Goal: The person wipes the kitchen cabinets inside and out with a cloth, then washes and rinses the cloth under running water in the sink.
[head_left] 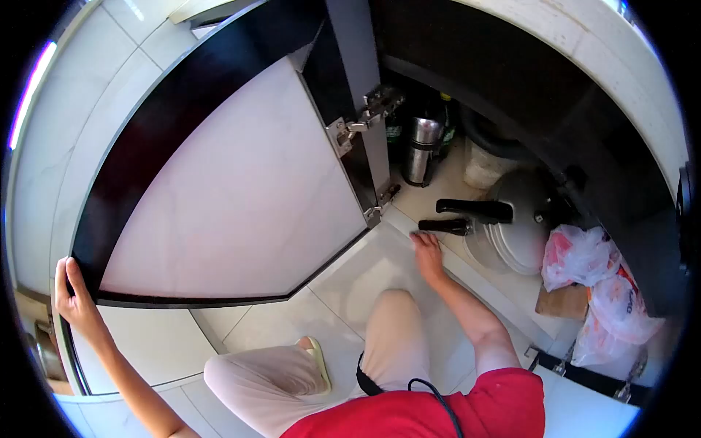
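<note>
My left hand (pixel 73 298) grips the outer edge of an open cabinet door (pixel 234 190), which has a black frame and a pale panel. My right hand (pixel 428 255) rests at the front sill (pixel 456 264) of the cabinet, its fingers lying over the edge and holding nothing that I can see. Just beyond its fingertips is the black handle (pixel 447 226) of a pot. Behind that, a pressure cooker (pixel 522 212) with a long black handle stands inside the cabinet.
A steel thermos flask (pixel 422 150) stands farther back, near dark bottles and a whitish bucket (pixel 485 166). Pink-and-white plastic bags (pixel 617 310) lie at the right beside a brown board (pixel 561 301). Metal hinges (pixel 352 130) join door and cabinet. My knees are close to the opening.
</note>
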`<state>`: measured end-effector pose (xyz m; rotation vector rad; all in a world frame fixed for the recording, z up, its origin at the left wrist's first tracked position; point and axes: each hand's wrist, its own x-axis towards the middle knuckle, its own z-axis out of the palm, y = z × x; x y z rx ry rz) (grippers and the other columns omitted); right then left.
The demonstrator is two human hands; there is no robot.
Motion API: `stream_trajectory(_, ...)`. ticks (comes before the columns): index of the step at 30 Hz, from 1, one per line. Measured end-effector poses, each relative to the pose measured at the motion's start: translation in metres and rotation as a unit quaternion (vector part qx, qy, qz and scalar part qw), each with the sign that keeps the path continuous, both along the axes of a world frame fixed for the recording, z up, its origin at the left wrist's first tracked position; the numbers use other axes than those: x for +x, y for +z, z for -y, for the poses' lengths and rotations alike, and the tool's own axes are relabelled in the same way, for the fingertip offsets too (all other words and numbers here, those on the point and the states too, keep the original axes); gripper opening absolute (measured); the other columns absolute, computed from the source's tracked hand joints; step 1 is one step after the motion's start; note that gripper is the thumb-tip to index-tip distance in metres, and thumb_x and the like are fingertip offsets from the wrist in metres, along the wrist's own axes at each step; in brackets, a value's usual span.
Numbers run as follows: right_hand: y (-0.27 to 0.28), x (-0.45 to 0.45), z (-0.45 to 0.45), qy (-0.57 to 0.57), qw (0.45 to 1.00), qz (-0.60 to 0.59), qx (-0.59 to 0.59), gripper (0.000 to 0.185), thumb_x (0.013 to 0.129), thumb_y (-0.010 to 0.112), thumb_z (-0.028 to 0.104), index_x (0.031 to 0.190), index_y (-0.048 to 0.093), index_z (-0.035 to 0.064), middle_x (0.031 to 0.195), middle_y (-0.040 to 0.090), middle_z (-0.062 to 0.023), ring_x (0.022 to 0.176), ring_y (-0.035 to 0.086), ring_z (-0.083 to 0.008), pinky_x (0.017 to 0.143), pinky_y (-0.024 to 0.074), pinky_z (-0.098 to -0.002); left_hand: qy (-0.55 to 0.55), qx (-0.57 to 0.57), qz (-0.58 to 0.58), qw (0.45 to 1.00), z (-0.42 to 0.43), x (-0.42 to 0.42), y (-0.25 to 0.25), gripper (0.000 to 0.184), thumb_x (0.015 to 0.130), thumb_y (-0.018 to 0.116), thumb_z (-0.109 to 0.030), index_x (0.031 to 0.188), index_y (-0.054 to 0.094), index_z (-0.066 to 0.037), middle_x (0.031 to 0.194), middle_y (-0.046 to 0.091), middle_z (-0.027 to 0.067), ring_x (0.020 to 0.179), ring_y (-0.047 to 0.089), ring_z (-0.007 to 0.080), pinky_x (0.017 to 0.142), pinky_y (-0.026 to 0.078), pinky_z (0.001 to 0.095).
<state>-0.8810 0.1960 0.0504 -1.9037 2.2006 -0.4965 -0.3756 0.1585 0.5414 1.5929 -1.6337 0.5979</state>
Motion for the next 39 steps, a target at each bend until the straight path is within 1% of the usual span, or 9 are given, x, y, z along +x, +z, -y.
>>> stream_trajectory(2,0.029,0.011,0.047,0.009,0.984,0.053,-0.17,0.036,0.081,0.043,0.001,0.114,0.055,0.0026,0.124,0.05,-0.0118,0.118,0.043,-0.0289,0.097,0.0373,-0.0361,-0.002,-0.025,-0.008,1.0,-0.004,-0.022,-0.001,0.04,0.091,0.056,-0.03,0.103,0.059,0.008,0.092,0.062,0.0082,0.087,0.053,0.0125,0.082,0.041,0.0246)
stream_trajectory(6,-0.011,0.003,0.121,-0.066,0.974,-0.03,-0.214,0.035,0.081,0.045,0.003,0.114,0.056,0.0023,0.128,0.046,-0.0119,0.122,0.039,-0.0283,0.101,0.0332,-0.0383,-0.025,-0.054,-0.006,0.998,-0.003,-0.028,-0.001,0.037,0.091,0.057,-0.028,0.095,0.059,0.008,0.082,0.06,0.0046,0.078,0.05,0.0103,0.076,0.041,0.0231)
stream_trajectory(11,-0.034,0.015,0.138,-0.009,0.994,-0.102,0.042,0.039,0.082,0.045,0.007,0.121,0.052,0.0049,0.134,0.041,-0.0088,0.131,0.029,-0.0258,0.106,0.0248,-0.0442,-0.002,-0.031,-0.016,0.999,0.0,-0.02,-0.003,0.042,0.093,0.053,-0.03,0.105,0.058,0.009,0.093,0.061,0.0052,0.088,0.052,0.0109,0.083,0.04,0.0229)
stream_trajectory(17,-0.072,0.023,0.078,0.085,0.99,-0.113,0.011,0.038,0.085,0.046,0.011,0.122,0.051,0.0062,0.139,0.038,-0.0028,0.132,0.028,-0.0224,0.108,0.0253,-0.0373,-0.004,-0.042,0.028,0.999,0.001,-0.014,-0.006,0.041,0.093,0.053,-0.032,0.105,0.06,0.006,0.095,0.063,0.0071,0.086,0.053,0.0122,0.081,0.042,0.0243)
stream_trajectory(22,-0.022,0.01,0.004,0.144,0.985,-0.096,0.006,0.04,0.085,0.044,0.011,0.125,0.05,0.008,0.144,0.032,-0.0004,0.133,0.028,-0.021,0.107,0.027,-0.0355,-0.069,-0.101,-0.006,0.992,-0.004,-0.034,-0.01,0.034,0.094,0.05,-0.028,0.104,0.063,0.001,0.099,0.064,0.0068,0.09,0.056,0.0143,0.086,0.043,0.0256)
stream_trajectory(32,-0.044,-0.085,-0.189,-0.11,0.989,-0.093,0.029,0.051,0.077,0.047,0.004,0.128,0.048,0.0125,0.14,0.037,-0.0081,0.132,0.028,-0.0256,0.107,0.029,-0.0383,-0.179,-0.213,-0.152,0.948,0.014,-0.03,-0.028,0.044,0.094,0.044,-0.038,0.103,0.061,0.002,0.125,0.051,0.0057,0.098,0.059,0.0164,0.084,0.053,0.0336)
stream_trajectory(35,-0.055,-0.103,-0.207,-0.153,0.977,-0.151,-0.008,0.048,0.077,0.047,0.004,0.124,0.05,0.0103,0.135,0.042,-0.0105,0.127,0.035,-0.0266,0.104,0.0329,-0.0391,-0.284,-0.172,-0.224,0.916,0.019,-0.017,-0.028,0.042,0.094,0.048,-0.029,0.126,0.046,-0.002,0.117,0.054,0.0111,0.101,0.055,0.0194,0.086,0.049,0.033)
stream_trajectory(37,-0.016,-0.096,-0.192,-0.22,0.957,-0.132,0.132,0.043,0.077,0.048,0.002,0.119,0.053,0.0087,0.131,0.046,-0.0108,0.122,0.04,-0.029,0.103,0.0334,-0.0383,-0.444,-0.063,-0.389,0.805,0.02,-0.011,-0.035,0.045,0.095,0.045,-0.029,0.131,0.039,-0.003,0.125,0.05,0.0111,0.111,0.051,0.0226,0.095,0.043,0.0376)
stream_trajectory(39,-0.015,-0.093,-0.156,-0.225,0.95,-0.124,0.178,0.041,0.076,0.048,0.0,0.115,0.054,0.0076,0.128,0.047,-0.0121,0.121,0.04,-0.0307,0.102,0.0337,-0.0385,-0.381,-0.103,-0.394,0.83,0.025,-0.018,-0.039,0.043,0.095,0.036,-0.033,0.129,0.042,-0.006,0.134,0.041,0.0152,0.119,0.047,0.0253,0.1,0.041,0.0444)
